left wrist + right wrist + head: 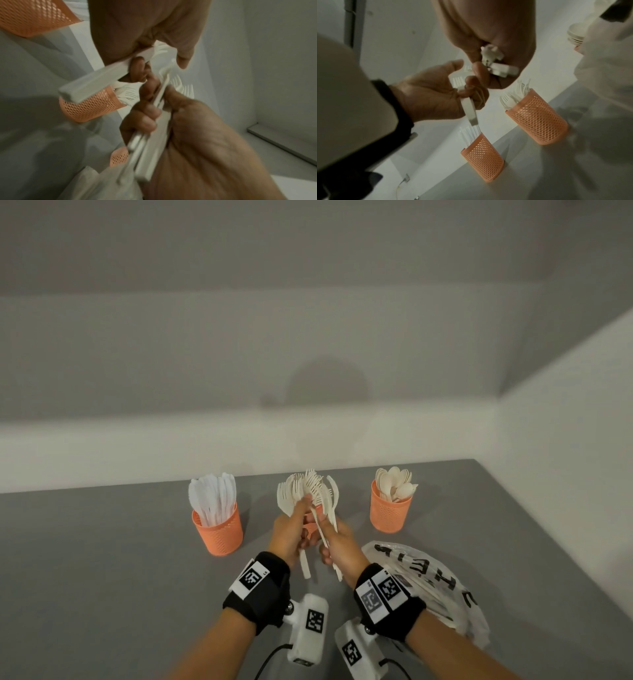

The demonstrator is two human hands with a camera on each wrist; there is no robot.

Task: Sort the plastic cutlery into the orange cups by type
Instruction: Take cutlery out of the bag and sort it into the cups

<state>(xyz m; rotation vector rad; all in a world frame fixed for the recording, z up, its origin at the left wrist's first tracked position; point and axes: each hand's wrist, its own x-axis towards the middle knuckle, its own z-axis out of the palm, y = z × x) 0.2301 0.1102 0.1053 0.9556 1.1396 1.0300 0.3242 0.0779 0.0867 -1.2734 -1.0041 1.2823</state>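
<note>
Three orange mesh cups stand in a row on the grey table [102, 559]. The left cup [217, 530] holds white knives and the right cup [390, 510] holds spoons. The middle cup [313, 517] is mostly hidden behind my hands; the right wrist view shows forks in this middle cup [539, 119]. My left hand [296, 523] grips a fanned bunch of white forks [294, 494] by the handles. My right hand [330, 546] grips a second bunch of forks [330, 501], touching the first. Both bunches are raised just in front of the middle cup, tines up.
A crumpled white plastic bag [431, 587] with black lettering lies on the table under my right forearm. White walls close off the table at the back and on the right. Bare grey table lies left of the knife cup.
</note>
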